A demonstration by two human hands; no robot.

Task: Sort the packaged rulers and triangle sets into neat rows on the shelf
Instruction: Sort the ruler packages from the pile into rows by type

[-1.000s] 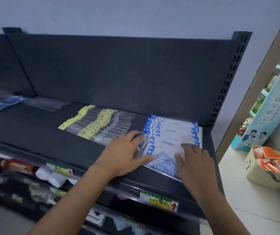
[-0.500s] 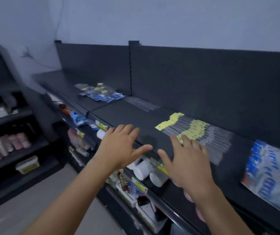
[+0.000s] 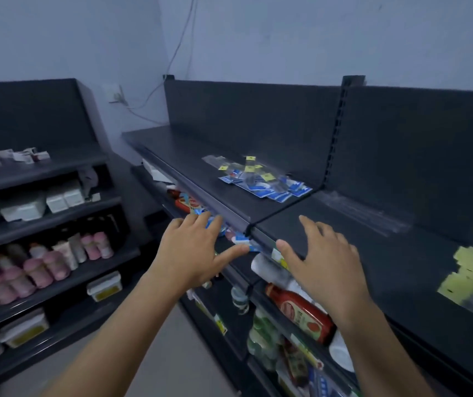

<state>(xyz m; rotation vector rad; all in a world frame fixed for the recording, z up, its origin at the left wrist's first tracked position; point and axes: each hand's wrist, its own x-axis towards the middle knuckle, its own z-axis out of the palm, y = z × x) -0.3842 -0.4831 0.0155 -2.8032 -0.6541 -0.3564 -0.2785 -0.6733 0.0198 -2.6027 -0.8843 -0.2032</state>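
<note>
**Head view.** My left hand (image 3: 198, 253) and right hand (image 3: 325, 262) are both spread, fingers straight, gripping nothing. The left hovers before the front edge of the shelf (image 3: 401, 282). The right lies over that edge, and I cannot tell whether it touches the board.

At 12 o'clock from my hands, on the shelf's far section, lies the pile (image 3: 261, 180): blue-card and yellow-tag packets overlapped at crossed angles, none aligned. At 1 o'clock, near the back panel, clear packets (image 3: 364, 213) show only as a pale blur, and their order cannot be read. At 3 o'clock from the right hand, cut by the frame edge, is the row (image 3: 467, 275) of yellow-tagged packets, its tags stepped one beside the next.

**Judgement:** the task is partway done. The row looks sorted. The pile is untouched and is most of what is left here. Both hands are free and point toward it, so I take reaching for it as the step in hand. A red bottle (image 3: 304, 313) on a lower shelf is no part of the job.
</note>
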